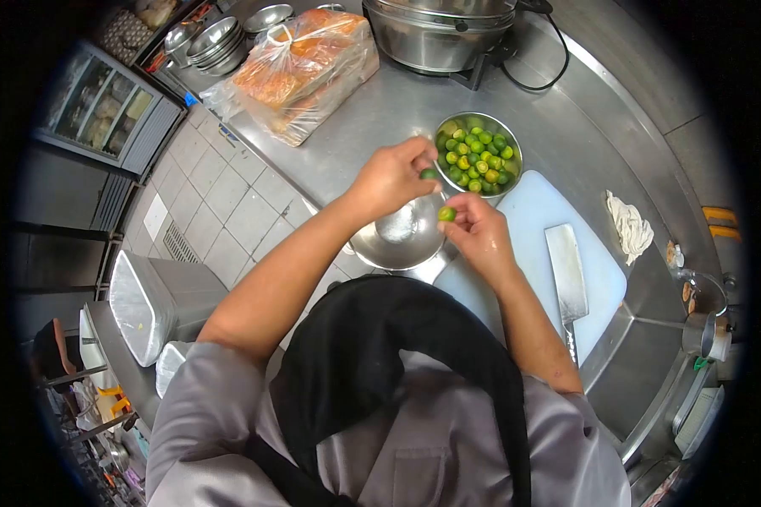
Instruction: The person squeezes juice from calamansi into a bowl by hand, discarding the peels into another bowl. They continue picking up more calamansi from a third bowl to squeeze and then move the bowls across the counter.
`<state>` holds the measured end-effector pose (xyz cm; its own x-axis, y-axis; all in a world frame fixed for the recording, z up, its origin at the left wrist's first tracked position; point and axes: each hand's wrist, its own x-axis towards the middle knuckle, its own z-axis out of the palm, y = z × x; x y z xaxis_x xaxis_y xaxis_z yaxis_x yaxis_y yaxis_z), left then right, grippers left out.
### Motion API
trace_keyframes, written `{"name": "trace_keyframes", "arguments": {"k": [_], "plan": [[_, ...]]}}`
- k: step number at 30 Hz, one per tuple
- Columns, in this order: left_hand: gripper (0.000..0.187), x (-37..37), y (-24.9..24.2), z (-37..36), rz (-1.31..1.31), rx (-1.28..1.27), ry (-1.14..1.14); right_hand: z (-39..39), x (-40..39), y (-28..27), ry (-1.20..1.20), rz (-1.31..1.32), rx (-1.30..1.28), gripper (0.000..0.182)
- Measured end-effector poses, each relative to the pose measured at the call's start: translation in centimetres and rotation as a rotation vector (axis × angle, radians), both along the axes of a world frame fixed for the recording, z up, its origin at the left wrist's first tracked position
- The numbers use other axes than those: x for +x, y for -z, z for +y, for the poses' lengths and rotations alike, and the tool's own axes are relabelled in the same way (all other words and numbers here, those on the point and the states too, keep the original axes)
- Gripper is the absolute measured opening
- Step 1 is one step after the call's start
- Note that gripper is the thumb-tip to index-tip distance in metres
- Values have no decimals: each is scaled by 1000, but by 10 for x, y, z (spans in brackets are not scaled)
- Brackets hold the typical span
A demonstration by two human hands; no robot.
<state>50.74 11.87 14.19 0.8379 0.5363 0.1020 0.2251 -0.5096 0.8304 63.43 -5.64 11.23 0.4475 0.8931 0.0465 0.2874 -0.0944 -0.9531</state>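
Note:
My left hand point(395, 176) pinches a small green calamansi point(429, 174) between thumb and fingertips, close to the near left rim of a steel bowl point(520, 145) filled with calamansi. A second, yellow-green calamansi point(446, 214) sits in the fingertips of my right hand point(480, 232), lower and to the right. Beneath both hands lies a shiny steel mixing bowl point(391, 243), its far and right edges partly covered by them. To the right, a white cutting board point(528, 224) carries a cleaver point(566, 269), its handle toward me.
A crumpled white cloth point(628, 226) lies right of the board. Bagged bread point(304, 72) and a large steel pot point(440, 38) stand at the back of the steel counter point(380, 114). Lidded grey bins point(165, 296) are on the floor to the left.

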Motion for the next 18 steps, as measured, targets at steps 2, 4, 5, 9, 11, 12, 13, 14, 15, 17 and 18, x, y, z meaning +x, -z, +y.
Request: {"name": "trace_keyframes", "arguments": {"k": [2, 4, 5, 9, 11, 12, 13, 14, 15, 17, 18], "plan": [[34, -31, 2, -6, 0, -32, -23, 7, -11, -5, -148, -229, 35, 28], [34, -55, 15, -11, -15, 58, 50, 18, -16, 12, -199, -411, 135, 31], [34, -63, 23, -11, -15, 59, 45, 22, -17, 21, -242, -597, 233, 33], [29, -80, 38, -19, 102, 333, 101, 29, -23, 24, -354, -773, 6, 9], [23, -79, 46, -23, 192, 453, 132, 34, -23, 23, -388, -822, -18, 10], [18, -77, 49, -23, 177, 471, 132, 36, -23, 22, -417, -868, -43, 12], [18, -74, 52, -23, 172, 469, 127, 37, -23, 21, -420, -873, -44, 12], [17, -72, 55, -23, 184, 502, 125, 38, -23, 20, -443, -910, -80, 15], [17, -71, 56, -23, 197, 535, 122, 39, -24, 20, -465, -948, -115, 18], [17, -69, 59, -24, 212, 542, 111, 39, -24, 21, -481, -960, -116, 20], [18, -68, 61, -24, 229, 548, 106, 38, -25, 20, -494, -967, -119, 22]]}}
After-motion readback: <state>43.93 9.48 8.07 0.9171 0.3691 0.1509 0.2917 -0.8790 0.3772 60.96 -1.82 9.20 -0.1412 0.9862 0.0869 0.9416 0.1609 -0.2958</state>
